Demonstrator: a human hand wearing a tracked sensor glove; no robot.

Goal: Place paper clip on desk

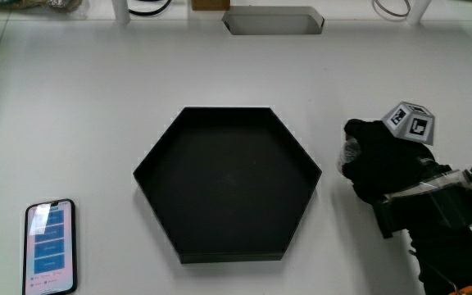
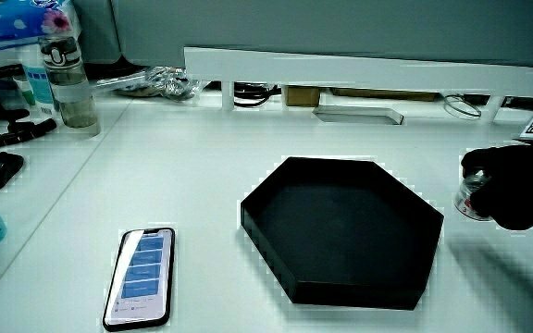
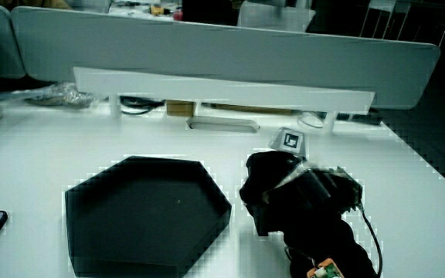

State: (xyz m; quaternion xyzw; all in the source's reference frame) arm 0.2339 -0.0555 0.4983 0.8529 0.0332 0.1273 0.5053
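The hand [image 1: 379,160] in its black glove rests on the white desk beside the black hexagonal tray [image 1: 158,147]. Its fingers curl around a small clear container [image 1: 350,152], which stands on the desk between hand and tray. In a side view the container [image 2: 471,196] shows a clear wall and a reddish base, with the hand [image 2: 516,185] wrapped round it. Its contents cannot be made out, and no loose paper clip is visible. The hand [image 3: 273,185] hides the container in a side view. The tray [image 2: 340,165] has nothing in it.
A phone [image 1: 50,246] with a lit screen lies near the desk's edge closest to the person. A drink bottle [image 2: 66,83] and clutter stand near the low partition [image 2: 359,67]. A grey cable slot [image 1: 273,20] sits by the partition.
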